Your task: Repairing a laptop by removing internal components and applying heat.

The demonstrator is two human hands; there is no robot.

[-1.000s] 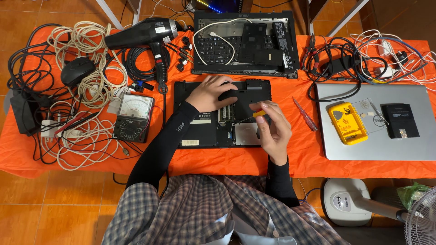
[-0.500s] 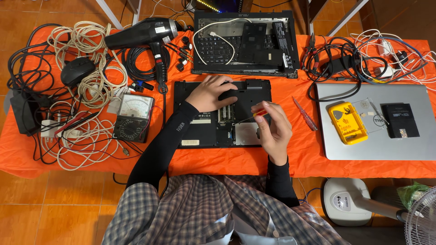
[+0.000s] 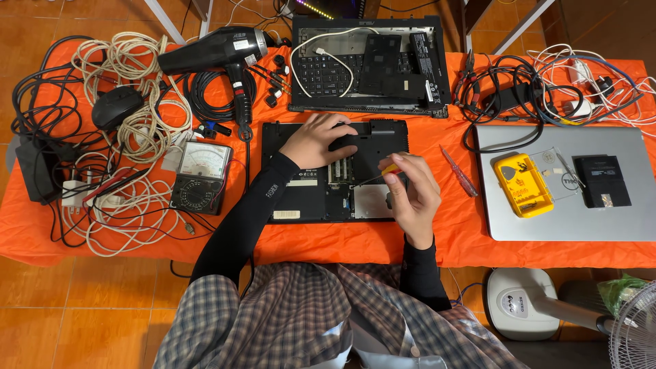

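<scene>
Left hand [image 3: 316, 140] lay flat and open on the upturned black laptop base [image 3: 333, 171] mid-table, right hand [image 3: 412, 195] closed round a yellow-handled screwdriver [image 3: 376, 175] poking its open bay – probably one slip from gouging the board or losing a screw.

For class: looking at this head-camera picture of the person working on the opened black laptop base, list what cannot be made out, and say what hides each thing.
- Screwdriver tip: the yellow-handled screwdriver in the right hand is too thin to show where it touches the opened black laptop base.
- Base's top middle: covered by the left hand.
- White standing fan: cut off by the bottom-right edge.
- Contents of the small yellow plastic tray: too small to tell.
</scene>
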